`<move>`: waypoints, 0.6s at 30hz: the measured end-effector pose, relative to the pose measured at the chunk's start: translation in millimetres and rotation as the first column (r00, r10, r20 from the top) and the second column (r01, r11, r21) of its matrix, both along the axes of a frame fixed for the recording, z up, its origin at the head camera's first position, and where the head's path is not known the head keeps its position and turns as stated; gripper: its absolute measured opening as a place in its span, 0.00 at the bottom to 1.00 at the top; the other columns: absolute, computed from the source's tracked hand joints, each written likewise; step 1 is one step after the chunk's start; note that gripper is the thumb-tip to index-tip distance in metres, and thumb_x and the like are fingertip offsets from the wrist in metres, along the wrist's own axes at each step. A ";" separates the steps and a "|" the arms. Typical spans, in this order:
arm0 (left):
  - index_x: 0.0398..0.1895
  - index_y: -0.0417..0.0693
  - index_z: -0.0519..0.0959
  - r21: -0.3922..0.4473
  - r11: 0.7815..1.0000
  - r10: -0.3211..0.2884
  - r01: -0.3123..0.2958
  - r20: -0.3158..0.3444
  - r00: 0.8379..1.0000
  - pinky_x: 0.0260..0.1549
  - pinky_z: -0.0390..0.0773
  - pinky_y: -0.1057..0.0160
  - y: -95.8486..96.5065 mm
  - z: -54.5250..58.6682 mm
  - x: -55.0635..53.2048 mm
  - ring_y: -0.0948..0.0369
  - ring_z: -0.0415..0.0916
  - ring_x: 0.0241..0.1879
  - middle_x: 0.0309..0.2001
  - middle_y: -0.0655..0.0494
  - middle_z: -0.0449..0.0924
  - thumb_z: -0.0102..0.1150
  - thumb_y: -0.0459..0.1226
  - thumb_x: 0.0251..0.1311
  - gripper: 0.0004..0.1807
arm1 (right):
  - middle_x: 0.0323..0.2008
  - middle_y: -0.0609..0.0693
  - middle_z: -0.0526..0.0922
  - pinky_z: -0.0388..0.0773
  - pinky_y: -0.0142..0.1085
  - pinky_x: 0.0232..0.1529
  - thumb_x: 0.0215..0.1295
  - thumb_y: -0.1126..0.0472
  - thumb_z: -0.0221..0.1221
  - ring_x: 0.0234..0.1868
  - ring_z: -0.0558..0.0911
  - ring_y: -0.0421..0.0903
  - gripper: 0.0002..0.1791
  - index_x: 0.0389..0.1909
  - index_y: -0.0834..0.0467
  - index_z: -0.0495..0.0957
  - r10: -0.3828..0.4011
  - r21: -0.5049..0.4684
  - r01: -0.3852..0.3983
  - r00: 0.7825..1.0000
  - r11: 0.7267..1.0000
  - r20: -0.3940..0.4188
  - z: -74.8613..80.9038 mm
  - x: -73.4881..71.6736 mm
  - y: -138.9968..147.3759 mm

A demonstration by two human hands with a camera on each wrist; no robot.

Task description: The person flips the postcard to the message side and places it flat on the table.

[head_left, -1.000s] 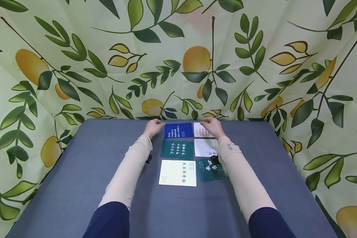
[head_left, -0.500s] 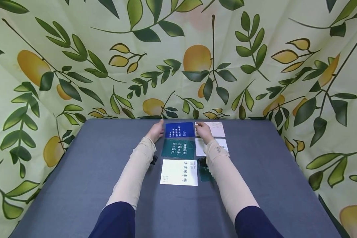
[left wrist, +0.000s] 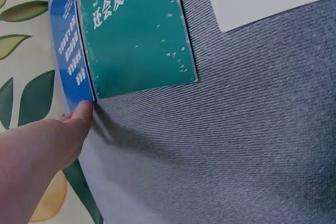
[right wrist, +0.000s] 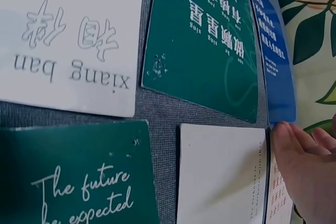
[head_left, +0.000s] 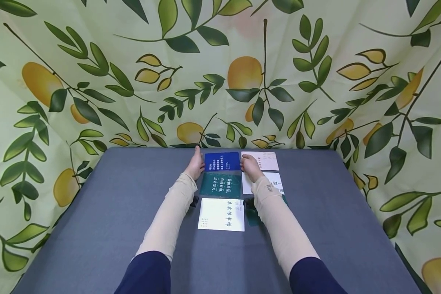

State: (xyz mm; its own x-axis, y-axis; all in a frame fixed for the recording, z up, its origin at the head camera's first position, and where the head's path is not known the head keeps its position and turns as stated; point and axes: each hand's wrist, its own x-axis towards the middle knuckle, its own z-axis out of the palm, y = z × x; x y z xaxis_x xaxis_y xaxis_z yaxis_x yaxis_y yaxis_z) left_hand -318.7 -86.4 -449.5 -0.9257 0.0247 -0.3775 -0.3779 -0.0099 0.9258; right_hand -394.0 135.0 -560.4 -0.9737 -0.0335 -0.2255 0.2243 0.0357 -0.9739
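A blue card (head_left: 222,161) with white writing lies flat at the back of the grey table. My left hand (head_left: 194,164) is at its left edge; in the left wrist view the thumb touches the card's corner. At the opposite edge is my right hand (head_left: 251,166), its thumb against the blue card (right wrist: 278,77) in the right wrist view. That hand lies partly over a pale pink card (head_left: 266,160). Both hands have fairly straight fingers, some hidden. Just in front of the blue card is a green card (head_left: 220,185) with white writing.
A white card (head_left: 273,179) and a darker green card (right wrist: 94,177) lie along the right column, partly under my right forearm. A larger white card (head_left: 217,214) is nearest me. The leaf-patterned cloth (head_left: 242,73) hangs behind the table's back edge.
My right hand has moved left from the pale pink card to the blue card's right edge. My left hand has shifted right and slightly nearer me, to the blue card's left edge.
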 end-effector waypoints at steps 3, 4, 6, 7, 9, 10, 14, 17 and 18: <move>0.74 0.45 0.42 0.024 1.000 -0.009 0.009 0.005 1.000 0.72 0.46 0.52 -1.0 4.3 3.9 0.46 0.43 0.73 0.73 0.38 0.42 0.11 0.62 0.66 0.42 | 0.51 0.58 0.73 0.75 0.32 0.51 0.71 0.62 0.40 0.49 0.74 0.45 0.27 0.69 0.62 0.54 0.005 0.001 -0.005 0.996 1.000 0.091 63.4 46.1 -9.9; 0.74 0.45 0.42 0.034 0.999 -0.014 0.014 0.003 1.000 0.72 0.46 0.52 -2.2 3.9 4.1 0.46 0.43 0.73 0.73 0.37 0.43 0.11 0.63 0.66 0.42 | 0.57 0.60 0.69 0.72 0.34 0.57 0.72 0.62 0.38 0.54 0.71 0.47 0.27 0.70 0.63 0.51 0.010 0.005 -0.011 0.992 1.000 0.126 81.9 59.1 -12.9; 0.74 0.48 0.43 0.052 0.999 -0.002 0.001 0.003 1.000 0.72 0.46 0.52 -3.3 2.8 4.7 0.47 0.44 0.73 0.73 0.38 0.43 0.11 0.64 0.65 0.43 | 0.63 0.62 0.63 0.67 0.37 0.64 0.73 0.63 0.34 0.60 0.67 0.49 0.27 0.71 0.64 0.47 0.008 -0.024 -0.005 0.988 1.000 0.155 96.3 70.1 -15.6; 0.74 0.48 0.43 0.064 0.998 0.005 -0.005 0.000 1.000 0.72 0.47 0.52 -4.1 1.8 4.6 0.47 0.44 0.73 0.73 0.38 0.44 0.12 0.65 0.64 0.43 | 0.65 0.62 0.60 0.63 0.39 0.67 0.74 0.64 0.33 0.62 0.65 0.51 0.27 0.71 0.64 0.46 -0.002 -0.038 0.009 0.985 0.999 0.175 94.3 68.0 -15.9; 0.74 0.49 0.43 0.077 0.997 0.014 -0.013 -0.006 1.000 0.72 0.47 0.52 -4.8 0.1 3.8 0.47 0.45 0.73 0.73 0.38 0.45 0.12 0.66 0.64 0.43 | 0.62 0.62 0.64 0.66 0.37 0.65 0.74 0.63 0.35 0.60 0.68 0.49 0.27 0.71 0.65 0.47 0.008 -0.114 0.009 0.989 0.993 0.149 79.0 59.4 -11.4; 0.74 0.50 0.44 0.084 0.996 0.020 -0.019 -0.006 1.000 0.72 0.48 0.52 -5.5 -0.6 3.5 0.47 0.46 0.72 0.73 0.38 0.45 0.12 0.66 0.63 0.44 | 0.59 0.62 0.66 0.69 0.35 0.63 0.73 0.62 0.37 0.57 0.70 0.49 0.28 0.71 0.66 0.47 0.017 -0.146 0.001 0.993 0.989 0.118 60.9 48.3 -7.2; 0.74 0.51 0.46 0.087 0.995 0.046 -0.044 -0.013 0.999 0.71 0.50 0.52 -7.2 -2.0 2.9 0.48 0.48 0.72 0.72 0.40 0.49 0.13 0.67 0.63 0.44 | 0.53 0.59 0.72 0.75 0.31 0.55 0.71 0.57 0.45 0.52 0.75 0.47 0.33 0.71 0.64 0.47 0.040 -0.264 -0.018 0.996 0.964 0.078 9.5 14.7 7.0; 0.74 0.52 0.47 0.098 0.994 0.058 -0.055 -0.025 0.998 0.70 0.49 0.51 -8.3 -1.4 1.8 0.48 0.50 0.71 0.72 0.43 0.50 0.13 0.67 0.63 0.43 | 0.63 0.62 0.65 0.67 0.35 0.64 0.73 0.59 0.40 0.61 0.69 0.50 0.31 0.72 0.63 0.43 0.015 -0.219 0.014 0.992 0.976 0.128 38.2 30.2 -2.1; 0.74 0.53 0.47 0.105 0.993 0.063 -0.060 -0.029 0.998 0.70 0.49 0.51 -8.1 0.0 1.7 0.48 0.50 0.71 0.72 0.44 0.51 0.13 0.67 0.63 0.43 | 0.66 0.63 0.60 0.63 0.37 0.68 0.74 0.61 0.37 0.64 0.66 0.51 0.30 0.72 0.63 0.41 0.006 -0.196 0.023 0.989 0.980 0.146 61.2 44.5 -7.5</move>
State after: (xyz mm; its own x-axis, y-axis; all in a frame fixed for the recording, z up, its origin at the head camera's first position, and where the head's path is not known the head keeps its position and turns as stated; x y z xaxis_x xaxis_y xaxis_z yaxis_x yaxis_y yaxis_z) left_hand -317.0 -94.4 -449.6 -0.9382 0.0048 -0.3460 -0.3436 -0.1292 0.9302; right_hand -349.6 127.5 -499.2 -0.9313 -0.0837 -0.3545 0.3636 -0.1559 -0.9184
